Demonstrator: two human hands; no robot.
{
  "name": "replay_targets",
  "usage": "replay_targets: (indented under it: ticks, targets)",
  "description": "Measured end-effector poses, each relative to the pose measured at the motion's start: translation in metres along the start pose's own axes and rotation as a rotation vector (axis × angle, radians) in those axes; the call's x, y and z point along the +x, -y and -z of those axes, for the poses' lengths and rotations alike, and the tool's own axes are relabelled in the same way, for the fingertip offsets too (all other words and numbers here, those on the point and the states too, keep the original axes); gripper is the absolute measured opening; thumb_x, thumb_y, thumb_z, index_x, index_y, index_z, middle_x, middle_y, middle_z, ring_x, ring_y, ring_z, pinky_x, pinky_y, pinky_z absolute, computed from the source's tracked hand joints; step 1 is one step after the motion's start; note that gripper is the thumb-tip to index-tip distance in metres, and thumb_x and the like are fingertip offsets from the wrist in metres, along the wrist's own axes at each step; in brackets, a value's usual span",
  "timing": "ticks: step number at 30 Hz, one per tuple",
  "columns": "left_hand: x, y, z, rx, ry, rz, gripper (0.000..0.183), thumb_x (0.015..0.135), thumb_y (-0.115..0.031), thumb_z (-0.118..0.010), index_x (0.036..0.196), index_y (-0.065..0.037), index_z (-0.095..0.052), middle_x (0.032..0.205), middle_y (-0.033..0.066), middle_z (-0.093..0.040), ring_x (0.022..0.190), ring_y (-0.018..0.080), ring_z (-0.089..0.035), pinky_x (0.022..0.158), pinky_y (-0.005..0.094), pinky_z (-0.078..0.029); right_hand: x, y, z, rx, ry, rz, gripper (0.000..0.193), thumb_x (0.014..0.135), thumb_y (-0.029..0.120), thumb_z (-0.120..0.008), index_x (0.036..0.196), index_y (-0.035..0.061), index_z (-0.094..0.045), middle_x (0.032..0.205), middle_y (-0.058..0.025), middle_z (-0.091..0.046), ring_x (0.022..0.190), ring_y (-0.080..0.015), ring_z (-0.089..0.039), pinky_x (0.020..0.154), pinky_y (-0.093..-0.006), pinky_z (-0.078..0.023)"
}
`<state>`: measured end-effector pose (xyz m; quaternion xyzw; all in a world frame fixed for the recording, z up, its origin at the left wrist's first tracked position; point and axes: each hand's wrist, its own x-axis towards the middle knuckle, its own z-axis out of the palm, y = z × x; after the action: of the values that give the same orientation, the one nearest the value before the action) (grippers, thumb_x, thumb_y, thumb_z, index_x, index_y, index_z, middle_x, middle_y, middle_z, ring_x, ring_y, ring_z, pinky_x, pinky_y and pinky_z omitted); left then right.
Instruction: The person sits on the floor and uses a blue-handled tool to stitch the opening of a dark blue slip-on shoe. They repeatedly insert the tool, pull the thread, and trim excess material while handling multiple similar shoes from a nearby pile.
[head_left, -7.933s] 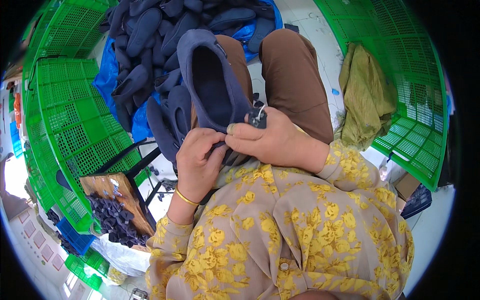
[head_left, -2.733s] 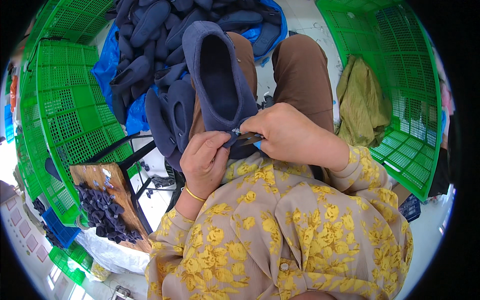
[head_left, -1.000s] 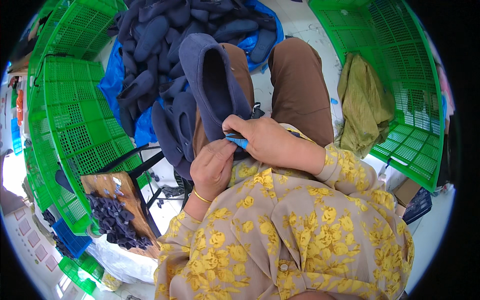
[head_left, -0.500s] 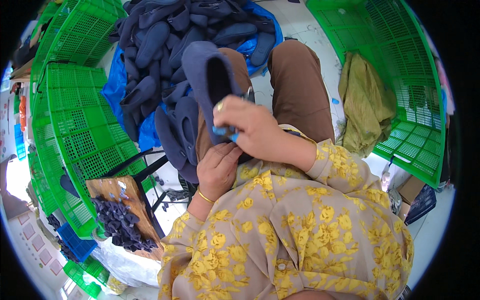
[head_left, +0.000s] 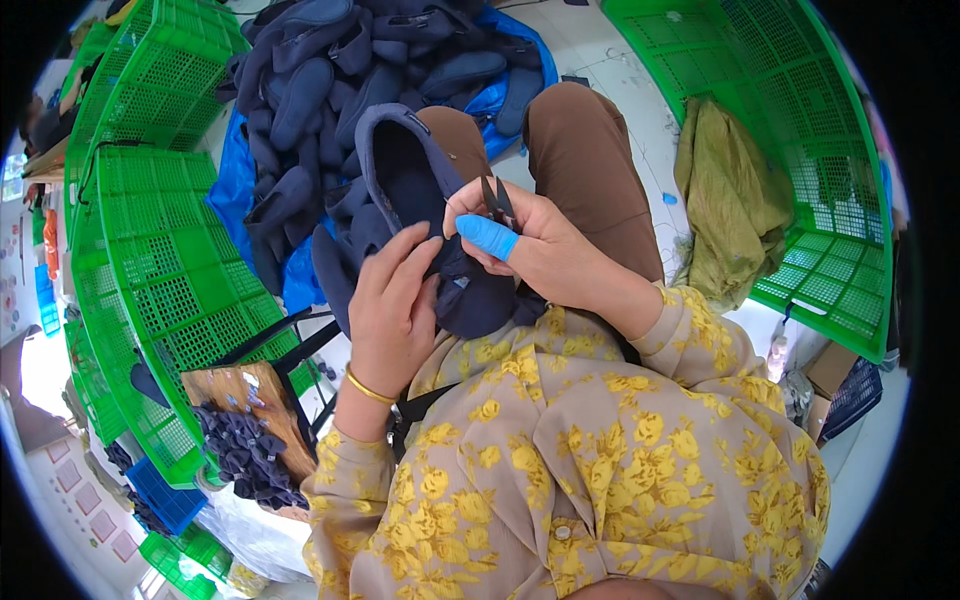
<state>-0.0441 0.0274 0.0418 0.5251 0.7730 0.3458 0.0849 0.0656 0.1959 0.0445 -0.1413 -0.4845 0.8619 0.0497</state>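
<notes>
Navy slipper (head_left: pixel 478 300) sits across the lap, opening up, partly behind both hands. Left hand (head_left: pixel 388 310) has bent, slightly spread fingers, tips at the slipper's near rim; cannot tell if they pinch anything. Right hand (head_left: pixel 555 250) is curled closed around small dark scissors (head_left: pixel 498 205), blades sticking up, slightly apart; blue cover (head_left: pixel 487 237) on the thumb. Its fingertips are just beside the left fingertips; whether they also pinch something is unclear. Slipper pile (head_left: pixel 330 100) beyond the knees on a blue sheet (head_left: pixel 228 190). Dark fabric bits (head_left: pixel 245 455) heaped on a wooden board (head_left: pixel 240 390), left side. Green crates (head_left: pixel 175 270) both sides.
</notes>
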Motion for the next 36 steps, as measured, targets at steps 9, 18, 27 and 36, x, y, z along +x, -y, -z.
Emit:
replay_targets:
  ticks: [9,18,27,36]
  targets:
    - [0.028,-0.005,0.009,0.161,0.229,-0.135,0.018,0.074,-0.003,-0.070,0.091,-0.006,-0.065,0.091,0.0073,-0.058,0.086,0.0287,-0.052,0.076,0.0376,-0.044,-0.008,-0.001,0.012,-0.511,-0.062,0.211,0.014,0.094,0.006,-0.057,0.108,0.0035,-0.056,0.076,-0.0011,-0.048,0.067,-0.0085,-0.046,0.061,-0.0236,-0.040]
    - [0.010,-0.009,-0.012,-0.236,0.062,0.106,0.021,0.080,0.006,-0.068,0.098,-0.004,-0.065,0.092,0.0063,-0.060,0.076,0.0145,-0.056,0.067,0.0256,-0.047,-0.011,-0.024,0.036,-0.908,0.016,0.258,0.019,0.077,-0.003,-0.055,0.096,-0.0017,-0.053,0.092,-0.0186,-0.055,0.087,-0.0387,-0.055,0.072,-0.0436,-0.044]
    - [0.033,-0.001,0.005,0.240,0.392,-0.377,0.034,0.070,-0.002,-0.066,0.102,-0.015,-0.069,0.091,0.0027,-0.059,0.077,0.0213,-0.059,0.063,0.0318,-0.051,0.003,-0.008,0.044,-0.993,0.225,0.066,0.023,0.076,-0.006,-0.053,0.098,-0.0015,-0.057,0.096,-0.0190,-0.059,0.090,-0.0397,-0.057,0.076,-0.0422,-0.047]
    - [0.039,0.003,0.004,0.468,0.576,-0.523,0.029,0.074,-0.011,-0.062,0.102,-0.010,-0.062,0.096,0.0028,-0.057,0.084,0.0199,-0.056,0.068,0.0302,-0.050,0.012,-0.005,0.033,-1.121,0.242,0.002,0.018,0.074,-0.005,-0.055,0.092,-0.0036,-0.057,0.093,-0.0213,-0.060,0.092,-0.0413,-0.058,0.080,-0.0439,-0.047]
